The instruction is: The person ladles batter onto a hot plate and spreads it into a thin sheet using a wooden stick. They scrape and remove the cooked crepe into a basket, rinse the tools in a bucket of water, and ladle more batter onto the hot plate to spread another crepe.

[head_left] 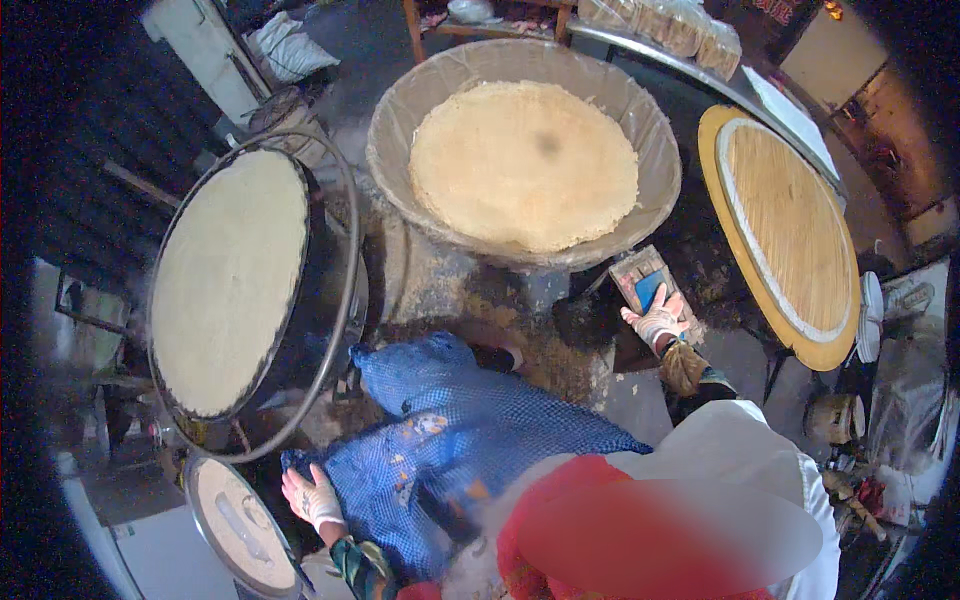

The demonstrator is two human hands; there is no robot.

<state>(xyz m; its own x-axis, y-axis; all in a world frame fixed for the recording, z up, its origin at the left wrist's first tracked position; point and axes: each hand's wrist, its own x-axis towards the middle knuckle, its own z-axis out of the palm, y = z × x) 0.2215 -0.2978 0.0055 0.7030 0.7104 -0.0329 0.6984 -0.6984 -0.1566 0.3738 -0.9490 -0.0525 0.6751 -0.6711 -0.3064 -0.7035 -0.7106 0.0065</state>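
My left hand [314, 498], partly covered in white fabric, is open with its fingers apart beside the blue patterned cloth [480, 405] over my legs. Close to it stands a round basin [215, 500] of pale batter with a whitish tool lying in it. My right hand [660, 318], also partly covered in white, rests with fingers spread at a flat blue rectangular thing [650, 288] on a small wooden stand [630, 268]. At the left, a thin pale sheet of batter [235, 280] covers a large round griddle [290, 330].
A metal ring [352, 250] runs around the griddle. Ahead, a wide plastic-lined basket [390, 130] holds a stack of round flat pancakes [525, 165]. To the right leans a round yellowish board [735, 240] bearing a ribbed straw-coloured disc [790, 230]. Bagged goods [665, 25] stand on the far table.
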